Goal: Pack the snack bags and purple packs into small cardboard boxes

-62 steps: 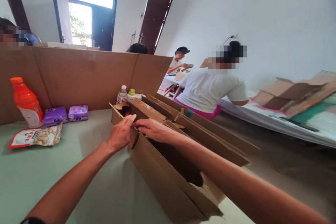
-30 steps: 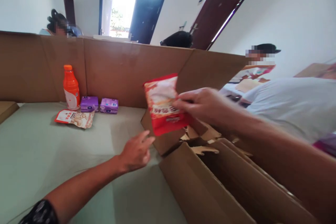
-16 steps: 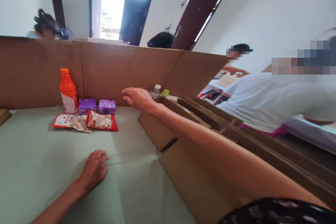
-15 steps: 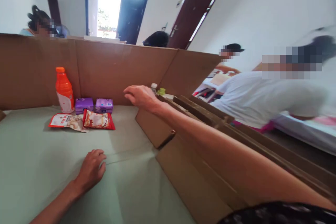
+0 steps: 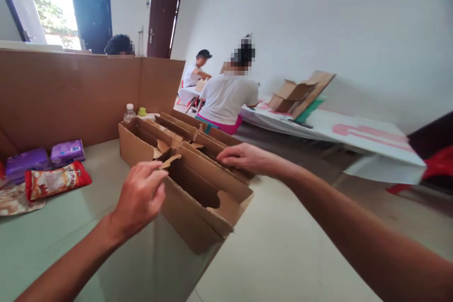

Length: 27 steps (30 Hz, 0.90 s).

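Note:
Several open-topped cardboard boxes (image 5: 198,184) stand in rows at the table's right edge, with torn flaps at their rims. My left hand (image 5: 139,198) is at the left side of the nearest box, thumb apart from its loosely bent fingers. Its fingertips are close to a torn flap (image 5: 171,160); whether they touch it I cannot tell. My right hand (image 5: 244,158) hovers at the opening of a right-hand box (image 5: 226,144), fingers stretched and pointing down-left, with nothing seen in them. The insides of the boxes are mostly dark.
Two purple packs (image 5: 67,152) and a red snack bag (image 5: 58,180) lie on the left. A clear bottle (image 5: 130,114) and a green-capped container (image 5: 142,112) stand behind the boxes. A cardboard wall (image 5: 71,94) borders the back. A person in white (image 5: 226,96) sits beyond.
The view has swung right. My right hand has moved from the back of the table to the right-hand box; my left hand has moved from the tabletop to the nearest box.

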Tool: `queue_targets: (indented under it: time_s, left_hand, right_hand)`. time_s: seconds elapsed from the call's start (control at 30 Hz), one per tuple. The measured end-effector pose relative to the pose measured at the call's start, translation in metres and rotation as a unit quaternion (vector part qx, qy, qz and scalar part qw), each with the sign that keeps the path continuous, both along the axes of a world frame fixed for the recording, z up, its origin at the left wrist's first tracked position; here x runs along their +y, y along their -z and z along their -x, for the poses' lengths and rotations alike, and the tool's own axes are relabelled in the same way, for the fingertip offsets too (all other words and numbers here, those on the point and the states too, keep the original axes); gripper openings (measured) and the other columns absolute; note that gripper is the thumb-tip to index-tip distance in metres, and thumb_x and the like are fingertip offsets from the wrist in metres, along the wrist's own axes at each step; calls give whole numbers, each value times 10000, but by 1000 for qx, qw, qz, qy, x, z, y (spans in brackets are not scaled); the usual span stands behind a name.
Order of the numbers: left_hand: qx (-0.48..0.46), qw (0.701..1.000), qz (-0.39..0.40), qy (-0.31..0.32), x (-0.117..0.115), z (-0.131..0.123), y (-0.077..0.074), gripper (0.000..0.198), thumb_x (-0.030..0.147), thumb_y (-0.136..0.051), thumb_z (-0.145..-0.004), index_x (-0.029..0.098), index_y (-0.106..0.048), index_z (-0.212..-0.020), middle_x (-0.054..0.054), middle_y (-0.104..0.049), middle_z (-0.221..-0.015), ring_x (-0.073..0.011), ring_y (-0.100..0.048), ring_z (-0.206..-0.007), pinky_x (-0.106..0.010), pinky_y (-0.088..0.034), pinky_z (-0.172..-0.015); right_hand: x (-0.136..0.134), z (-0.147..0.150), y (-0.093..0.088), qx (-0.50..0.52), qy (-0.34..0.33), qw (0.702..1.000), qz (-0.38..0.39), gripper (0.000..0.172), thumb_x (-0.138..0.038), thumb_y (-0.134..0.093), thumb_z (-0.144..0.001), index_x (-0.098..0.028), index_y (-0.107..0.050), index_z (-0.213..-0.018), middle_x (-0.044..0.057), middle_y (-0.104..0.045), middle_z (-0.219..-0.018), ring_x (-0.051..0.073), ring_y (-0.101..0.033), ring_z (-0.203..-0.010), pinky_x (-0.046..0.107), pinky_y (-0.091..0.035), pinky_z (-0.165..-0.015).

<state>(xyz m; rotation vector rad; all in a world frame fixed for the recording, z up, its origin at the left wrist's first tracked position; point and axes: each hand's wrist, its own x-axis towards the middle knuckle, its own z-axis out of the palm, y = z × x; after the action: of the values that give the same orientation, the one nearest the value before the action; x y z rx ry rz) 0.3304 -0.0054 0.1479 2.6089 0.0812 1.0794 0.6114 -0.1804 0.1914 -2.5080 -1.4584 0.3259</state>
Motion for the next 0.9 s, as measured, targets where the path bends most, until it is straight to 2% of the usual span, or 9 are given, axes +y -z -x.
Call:
queue_targets:
  time_s: [0.07, 0.13, 0.2, 0.27, 0.37, 0.5, 0.63, 0.77, 0.9]
  left_hand:
    - [48, 998, -32, 34, -11, -47, -31, 333, 104, -472, -881, 171, -648, -1156, -108, -670, -1264, -233, -580, -1198, -394, -463, -1059]
    - [139, 985, -81, 63, -21, -90, -48, 494, 48, -475, -826, 148, -570, -1300, -106, -630, -1347, -230, -518, -1290, -380, -416, -1101]
    - [207, 969, -113, 78, -29, -123, -52, 534, 30, -507, -777, 134, -574, -1296, -115, -655, -1303, -247, -531, -1277, -391, -414, -1082]
    - [247, 958, -127, 77, -32, -142, -45, 396, 46, -544, -759, 136, -665, -1126, -123, -718, -1142, -277, -599, -1168, -425, -432, -1026]
    - [284, 947, -137, 60, -30, -145, -29, 238, 63, -540, -781, 159, -703, -927, -116, -740, -1004, -291, -633, -1072, -471, -412, -981]
    - [304, 942, -135, 51, -24, -135, -22, 260, 63, -512, -808, 197, -698, -930, -77, -746, -1013, -263, -631, -1044, -464, -373, -954]
    - [319, 937, -133, 48, -25, -137, -27, 258, 62, -511, -810, 205, -701, -910, -63, -753, -991, -251, -632, -1022, -450, -359, -937]
    - [311, 940, -128, 57, -27, -138, -24, 274, 36, -506, -798, 184, -709, -905, -89, -756, -1032, -268, -631, -1035, -470, -362, -943]
    - [290, 949, -97, 73, -29, -134, -19, 234, 23, -535, -768, 168, -711, -819, -96, -760, -946, -277, -645, -995, -480, -379, -960]
  right_hand:
    - [-2, -1, 7, 1, -18, 999, 33, 435, -322, -557, -849, -141, -695, -1220, 108, -734, -1205, 251, -698, -1073, 322, -530, -918]
    - [2, 0, 13, -6, -31, 998, 56, 556, -277, -624, -810, -152, -618, -1352, 130, -642, -1376, 277, -628, -1224, 344, -481, -1016]
    - [7, 0, 18, -10, -42, 996, 84, 568, -232, -635, -803, -185, -606, -1368, 116, -636, -1387, 270, -620, -1243, 331, -479, -1012]
    - [12, -1, 24, -9, -51, 992, 116, 444, -216, -612, -830, -221, -674, -1269, 85, -714, -1270, 248, -680, -1143, 300, -515, -927]
    - [19, -1, 34, -22, -50, 987, 154, 264, -273, -596, -882, -187, -753, -1076, 114, -777, -1068, 269, -739, -966, 304, -536, -786]
    - [30, 2, 45, -59, -27, 985, 163, 340, -402, -594, -929, -112, -759, -997, 202, -759, -1046, 313, -731, -975, 341, -524, -778]
    - [43, 9, 47, -76, -3, 983, 166, 307, -408, -573, -979, -141, -725, -1002, 104, -760, -1028, 204, -719, -925, 354, -541, -827]
    - [44, 15, 31, -118, 41, 982, 139, 240, -286, -555, -944, -175, -768, -949, 122, -771, -1025, 231, -720, -955, 297, -500, -762]
    - [20, 22, -7, -183, 85, 975, 95, 340, -271, -451, -929, -222, -782, -993, 113, -776, -1041, 261, -722, -934, 294, -444, -666]
